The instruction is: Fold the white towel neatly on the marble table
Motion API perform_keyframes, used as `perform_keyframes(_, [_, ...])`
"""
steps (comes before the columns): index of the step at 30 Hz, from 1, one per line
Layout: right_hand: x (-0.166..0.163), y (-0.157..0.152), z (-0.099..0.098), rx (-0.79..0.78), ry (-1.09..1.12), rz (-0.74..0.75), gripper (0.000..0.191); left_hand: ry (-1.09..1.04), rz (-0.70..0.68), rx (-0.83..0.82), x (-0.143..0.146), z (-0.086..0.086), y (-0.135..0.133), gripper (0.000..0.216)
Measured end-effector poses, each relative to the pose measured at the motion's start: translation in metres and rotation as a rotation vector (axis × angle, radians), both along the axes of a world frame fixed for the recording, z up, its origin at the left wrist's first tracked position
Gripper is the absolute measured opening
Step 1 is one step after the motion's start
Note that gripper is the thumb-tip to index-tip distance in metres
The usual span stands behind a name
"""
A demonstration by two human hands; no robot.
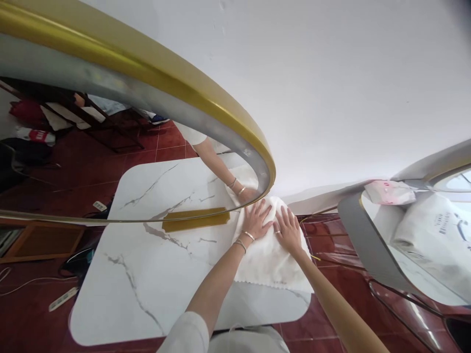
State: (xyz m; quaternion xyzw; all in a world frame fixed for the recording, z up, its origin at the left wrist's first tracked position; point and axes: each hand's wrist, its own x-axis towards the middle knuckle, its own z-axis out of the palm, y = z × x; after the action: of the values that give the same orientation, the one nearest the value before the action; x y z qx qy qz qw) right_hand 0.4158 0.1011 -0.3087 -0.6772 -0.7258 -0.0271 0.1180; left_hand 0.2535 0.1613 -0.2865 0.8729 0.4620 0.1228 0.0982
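Note:
A white cloth (265, 267) with a scalloped front edge lies spread at the right end of a marble-patterned table (162, 294). My left hand (256, 220) rests flat on its far part, fingers spread, with bracelets at the wrist. Close beside it, my right hand (289, 230) also lies flat on the cloth, fingers stretched out and a ring on one. Some creases rise in the fabric between and around the hands. Neither hand grips anything.
A gold-rimmed mirror (206, 93) stands at the table's back, reflecting an arm and the tabletop. Its gold base (195, 220) touches the table. At right, a second table (371, 250) bears a white printed bag (430, 230) and a pink-white packet (390, 192). A power strip (63, 299) lies left.

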Motion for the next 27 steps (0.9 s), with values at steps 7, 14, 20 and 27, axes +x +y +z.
perform_keyframes(7, [-0.036, -0.097, 0.011, -0.037, 0.0, 0.135, 0.066, 0.029, 0.203, 0.028, -0.049, 0.002, -0.095, 0.059])
perform_keyframes(14, [-0.031, -0.055, 0.007, -0.023, -0.01, 0.117, 0.061, 0.028, 0.226, 0.024, -0.035, 0.001, -0.06, 0.056])
perform_keyframes(20, [-0.027, 0.055, 0.008, -0.073, 0.001, 0.17, 0.053, 0.027, 0.247, -0.02, -0.011, 0.005, 0.035, 0.052])
perform_keyframes(27, [-0.006, 0.01, 0.015, -0.084, 0.017, 0.124, 0.051, -0.025, -0.031, 0.025, 0.004, 0.001, 0.01, 0.047])
